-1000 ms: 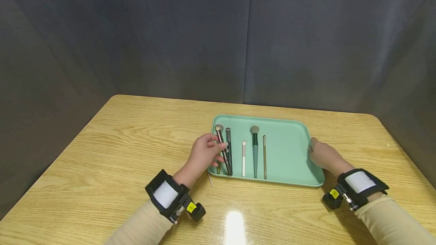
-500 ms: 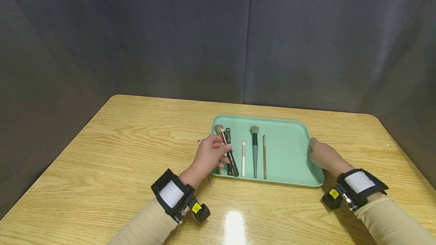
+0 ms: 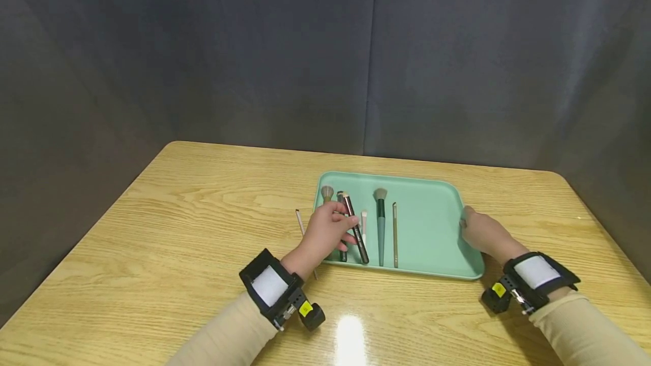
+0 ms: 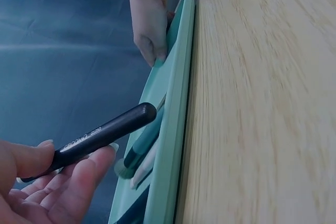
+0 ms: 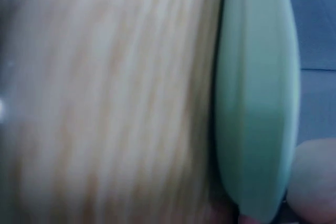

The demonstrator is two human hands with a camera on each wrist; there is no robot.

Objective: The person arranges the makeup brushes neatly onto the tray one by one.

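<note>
My left hand pinches a black-handled makeup brush and holds it slanted just above the left part of the mint-green tray. The left wrist view shows my fingers around that black brush, its handle end sticking out over the tray rim. My right hand grips the tray's right edge, also seen as the right hand far off. The right wrist view is blurred and shows only the tray rim.
In the tray lie a grey-tipped brush, a dark brush, a small white brush, a large teal brush and a thin brown brush. A thin stick lies on the wooden table left of the tray.
My left hand has carried the black brush to the right, from the tray's left edge toward the white brush. The thin stick on the table is now uncovered. The right hand stayed.
</note>
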